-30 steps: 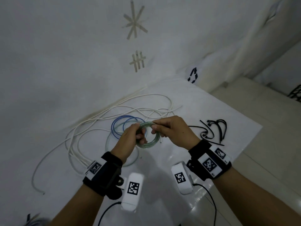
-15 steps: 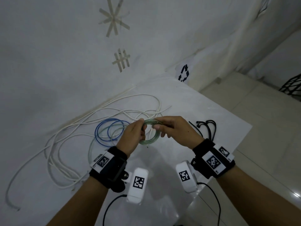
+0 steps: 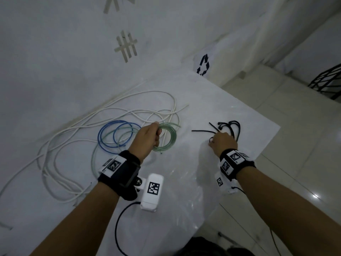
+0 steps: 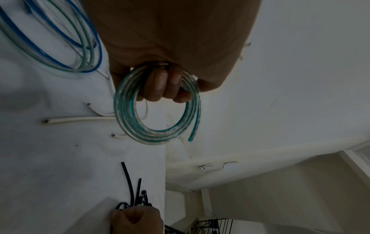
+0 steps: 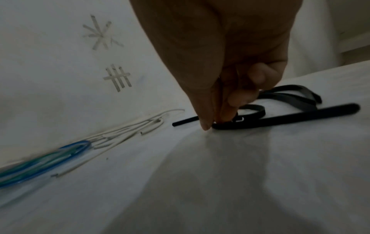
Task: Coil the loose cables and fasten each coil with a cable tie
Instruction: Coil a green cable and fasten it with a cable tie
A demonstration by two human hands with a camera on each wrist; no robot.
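Translucent green cable coil (image 3: pixel 167 137), smooth and round, gripped in the left hand's (image 3: pixel 146 139) curled fingers. Right hand (image 3: pixel 222 143) pinches a flat black cable tie (image 5: pixel 280 121) near the worktop's (image 3: pixel 184 182) right edge; white cable (image 3: pixel 73 130) sprawls left.

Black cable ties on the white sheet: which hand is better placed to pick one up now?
The right hand. Its fingertips already pinch a black plastic cable tie on the sheet, while the left hand grips the coiled green transparent cable and cannot let go.

A plain indoor room: white sheet (image 3: pixel 230 111) over tiled floor (image 3: pixel 295 126), tape marks (image 3: pixel 126 45) on the wall
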